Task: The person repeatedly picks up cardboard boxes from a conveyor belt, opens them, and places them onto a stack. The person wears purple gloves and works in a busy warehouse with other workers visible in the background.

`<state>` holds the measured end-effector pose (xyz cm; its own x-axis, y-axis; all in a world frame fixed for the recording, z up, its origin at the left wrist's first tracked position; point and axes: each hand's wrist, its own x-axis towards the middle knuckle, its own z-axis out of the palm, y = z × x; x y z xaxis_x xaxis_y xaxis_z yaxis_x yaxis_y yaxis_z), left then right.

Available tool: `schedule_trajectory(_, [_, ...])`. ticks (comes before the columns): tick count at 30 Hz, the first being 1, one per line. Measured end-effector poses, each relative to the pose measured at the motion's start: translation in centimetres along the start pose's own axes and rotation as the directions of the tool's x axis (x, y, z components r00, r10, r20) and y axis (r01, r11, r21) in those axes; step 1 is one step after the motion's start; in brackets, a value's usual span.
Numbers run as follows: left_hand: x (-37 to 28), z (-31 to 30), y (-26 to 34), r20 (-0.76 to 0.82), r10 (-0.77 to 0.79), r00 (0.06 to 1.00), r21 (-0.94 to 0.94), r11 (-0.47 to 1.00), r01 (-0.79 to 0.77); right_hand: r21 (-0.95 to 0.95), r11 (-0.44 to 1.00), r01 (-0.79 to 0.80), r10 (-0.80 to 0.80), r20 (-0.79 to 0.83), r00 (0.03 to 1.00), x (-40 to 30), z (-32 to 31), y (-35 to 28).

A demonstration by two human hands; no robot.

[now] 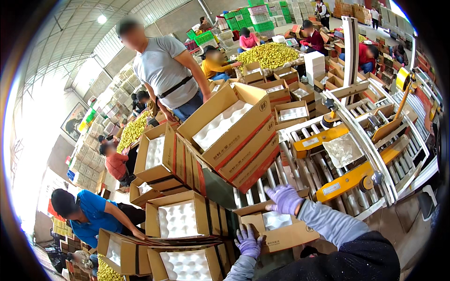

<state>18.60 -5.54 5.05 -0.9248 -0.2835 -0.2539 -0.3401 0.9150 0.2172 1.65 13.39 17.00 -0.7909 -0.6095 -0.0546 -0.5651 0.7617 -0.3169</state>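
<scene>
In a purple glove, my left hand [249, 242] rests with spread fingers at the left edge of an open cardboard box [291, 239] with a white foam liner inside. My right hand [284, 199], gloved the same way, is over the far right part of that box, its fingers apart. Whether either palm presses on the cardboard cannot be told. Just beyond stands a tilted stack of nested open cartons [242, 154], the top one holding a white dimpled foam tray [223, 123]. To the left is another open carton with a foam tray [178, 218].
A roller conveyor [325, 168] with yellow side guides and a metal frame runs at the right, a tape roll [402, 79] beyond it. A person in grey [168, 70] stands behind the cartons; another in blue [89, 210] leans over boxes. Heaps of yellow-green fruit [270, 55] lie farther off.
</scene>
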Motion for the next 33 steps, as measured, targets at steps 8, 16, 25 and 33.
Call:
schedule_trajectory(8, [0.3, 0.4, -1.2, -0.069, -0.103, 0.992, -0.136, 0.986, 0.093, -0.402, 0.875, 0.269, -0.189, 0.229, 0.955, -8.9, 6.4, -3.1])
schedule_trajectory(16, [1.2, -2.5, -1.5, 0.032, -0.123, 0.992, -0.897, -0.442, -0.026, -0.369, 0.927, 0.066, -0.018, 0.133, 0.991, -11.2, 10.1, -2.8])
schedule_trajectory(25, [6.9, 3.6, -3.4, 0.16, 0.06, 0.985, -0.985, -0.061, 0.164, -0.431, 0.902, 0.027, 0.072, 0.211, 0.975, -15.2, 7.0, -4.7])
schedule_trajectory(33, [7.9, 1.1, -2.6, 0.288, -0.118, 0.95, -0.958, -0.052, 0.284, -0.417, 0.895, 0.162, -0.073, 0.222, 0.972, -8.5, 6.5, 0.2])
